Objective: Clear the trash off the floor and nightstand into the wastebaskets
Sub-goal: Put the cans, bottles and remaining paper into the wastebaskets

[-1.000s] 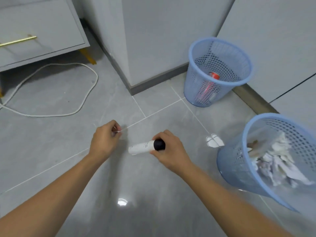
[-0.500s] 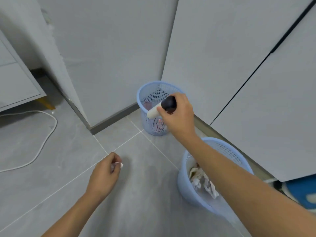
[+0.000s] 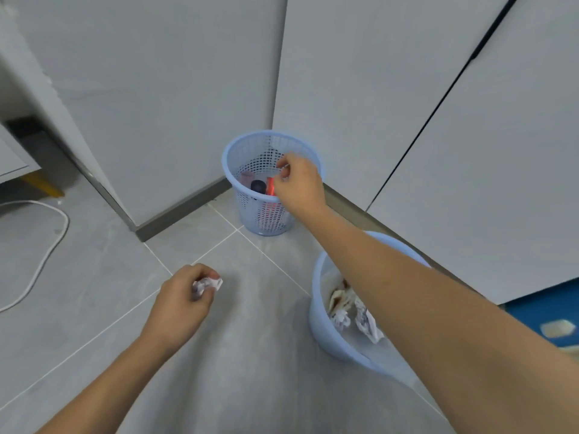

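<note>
Already: far bin (image 3: 238,170) holds dark-capped bottle (image 3: 258,185) beside red item, near bin (image 3: 316,311) holds crumpled paper. Right hand (image 3: 299,183) over far bin rim, fingers loosely curled, empty. Left hand (image 3: 185,297) pinches paper wad (image 3: 205,285) above floor; small, white, crumpled, faint print. Left: bin wad. Nightstand out of view.
</note>
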The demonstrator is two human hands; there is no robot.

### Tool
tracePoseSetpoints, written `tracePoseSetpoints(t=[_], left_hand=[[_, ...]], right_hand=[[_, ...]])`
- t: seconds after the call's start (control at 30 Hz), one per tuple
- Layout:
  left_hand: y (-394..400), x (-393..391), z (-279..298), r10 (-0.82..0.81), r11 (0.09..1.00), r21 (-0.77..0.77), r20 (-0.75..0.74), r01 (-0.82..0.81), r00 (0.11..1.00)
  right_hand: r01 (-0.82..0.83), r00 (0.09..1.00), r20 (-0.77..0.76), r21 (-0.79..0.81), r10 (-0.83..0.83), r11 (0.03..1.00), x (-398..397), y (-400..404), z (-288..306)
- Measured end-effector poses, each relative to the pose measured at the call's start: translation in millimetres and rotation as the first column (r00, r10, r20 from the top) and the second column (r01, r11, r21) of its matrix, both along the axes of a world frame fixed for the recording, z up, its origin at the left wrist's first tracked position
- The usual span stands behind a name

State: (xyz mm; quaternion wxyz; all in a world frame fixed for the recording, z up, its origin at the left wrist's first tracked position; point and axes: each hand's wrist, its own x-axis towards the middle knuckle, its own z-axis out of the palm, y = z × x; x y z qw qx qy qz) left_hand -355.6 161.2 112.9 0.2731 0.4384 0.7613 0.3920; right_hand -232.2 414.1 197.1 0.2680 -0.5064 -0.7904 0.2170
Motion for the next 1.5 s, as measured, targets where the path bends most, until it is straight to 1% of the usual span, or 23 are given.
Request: tracePoseSetpoints(t=[0.17,0.33,0.4,0.5,0.57,0.67,0.73,0.8,0.87,0.93,1.0,1.1,1.23,1.37,1.5], left_hand=[[6,12,32,-0.094,0.995,0.015,-0.026,0.094,0.995],[21,29,76,-0.111,0.993,0.044,0.068,0.108,0.992],[31,39,91,-0.121,0.991,0.063,0.072,0.117,0.990],[51,61,108,-0.208,0.976,0.079,0.043,0.204,0.977],[65,82,114,-0.270,0.958,0.112,0.036,0.265,0.962],[85,124,114,-0.394,0.913,0.146,0.070,0.382,0.916],[94,149,110,-0.524,0.851,0.076,0.088,0.519,0.847],[100,165,102,-0.619,0.784,-0.016,0.051,0.620,0.784],[101,170,99,-0.623,0.782,-0.045,-0.004,0.622,0.783],[98,167,101,-0.595,0.803,-0.027,-0.088,0.595,0.799],[89,158,108,-0.576,0.816,-0.051,-0.167,0.576,0.800],[73,135,124,-0.512,0.858,-0.092,-0.232,0.506,0.827],[45,104,173,-0.417,0.908,-0.165,-0.306,0.384,0.856],[7,70,254,-0.285,0.956,-0.170,-0.351,0.239,0.892],[-39,29,366,-0.224,0.966,-0.208,-0.367,0.156,0.903]], right_hand=[[-0.006,1.000,-0.024,0.021,0.007,1.000,39,-65,10],[-0.006,0.999,-0.051,-0.080,0.002,0.997,82,-136,18],[0.016,0.997,-0.072,-0.112,-0.024,0.994,93,-161,20],[0.081,0.992,-0.087,-0.123,-0.092,0.989,113,-185,20],[0.159,0.980,-0.099,-0.114,-0.171,0.981,130,-189,20],[0.281,0.953,-0.088,-0.088,-0.288,0.956,164,-186,21],[0.352,0.933,-0.048,-0.093,-0.358,0.931,190,-185,22],[0.428,0.904,0.019,-0.092,-0.428,0.899,214,-185,23],[0.467,0.884,0.056,-0.085,-0.464,0.880,232,-185,23],[0.474,0.880,0.070,-0.105,-0.469,0.874,240,-184,22],[0.462,0.887,0.075,-0.141,-0.456,0.876,239,-181,21],[0.414,0.910,0.085,-0.181,-0.405,0.892,222,-177,31],[0.282,0.957,0.131,-0.207,-0.260,0.937,189,-175,74],[0.065,0.976,0.216,-0.213,-0.017,0.975,153,-188,161],[-0.103,0.958,0.239,-0.225,0.158,0.969,109,-213,279]])
